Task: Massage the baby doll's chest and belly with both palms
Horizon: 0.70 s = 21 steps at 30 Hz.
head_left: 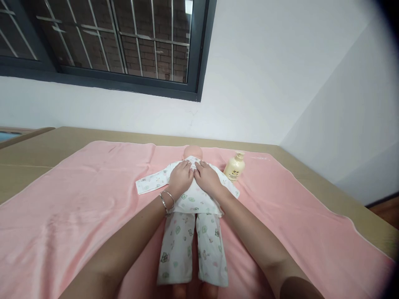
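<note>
We have the doll (193, 152) laid out on the pink blanket (102, 199), already dressed in a printed shirt (195, 200) and matching trousers (177, 249). Our left hand (181, 177) and right hand (207, 176) rest side by side, palms down on the upper shirt, fingers close together and gripping nothing. We judge the handling under way, with both hands placed; how much is left, we cannot tell. The bottle (235, 167) stands beside a sleeve, out of our hands.

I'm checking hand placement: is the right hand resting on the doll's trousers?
No, the right hand rests on the printed shirt of the doll, beside the left hand.
</note>
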Motion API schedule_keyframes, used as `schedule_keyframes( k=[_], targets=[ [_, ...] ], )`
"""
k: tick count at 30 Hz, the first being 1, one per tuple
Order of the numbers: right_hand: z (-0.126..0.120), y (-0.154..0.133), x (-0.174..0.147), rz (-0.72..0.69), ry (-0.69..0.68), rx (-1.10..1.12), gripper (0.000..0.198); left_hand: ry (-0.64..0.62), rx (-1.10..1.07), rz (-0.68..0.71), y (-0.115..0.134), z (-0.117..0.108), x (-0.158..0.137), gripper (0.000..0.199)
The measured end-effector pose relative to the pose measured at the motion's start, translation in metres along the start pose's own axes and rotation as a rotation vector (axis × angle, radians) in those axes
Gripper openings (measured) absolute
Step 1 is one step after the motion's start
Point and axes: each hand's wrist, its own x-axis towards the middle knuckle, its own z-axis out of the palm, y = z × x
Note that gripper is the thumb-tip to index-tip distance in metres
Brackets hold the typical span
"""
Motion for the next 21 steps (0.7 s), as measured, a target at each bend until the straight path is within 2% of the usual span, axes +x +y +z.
schedule_keyframes(
  k=[4, 10, 15, 21],
  targets=[
    [-0.01, -0.003, -0.004, 0.015, -0.035, 0.024, 0.034, -0.012, 0.012, -0.044, -0.001, 0.0, 0.0, 0.037],
    [-0.002, 0.017, 0.006, 0.045, -0.039, 0.092, 0.043, -0.115, -0.034, -0.003, -0.007, 0.002, 0.004, 0.044],
    [0.009, 0.027, 0.011, -0.026, -0.028, 0.08, 0.048, -0.035, -0.063, 0.093, -0.008, 0.001, 0.003, 0.038],
    [-0.002, 0.009, 0.004, -0.033, -0.002, 0.035, 0.042, 0.082, -0.052, 0.096, -0.006, 0.001, -0.001, 0.034]
  ],
)
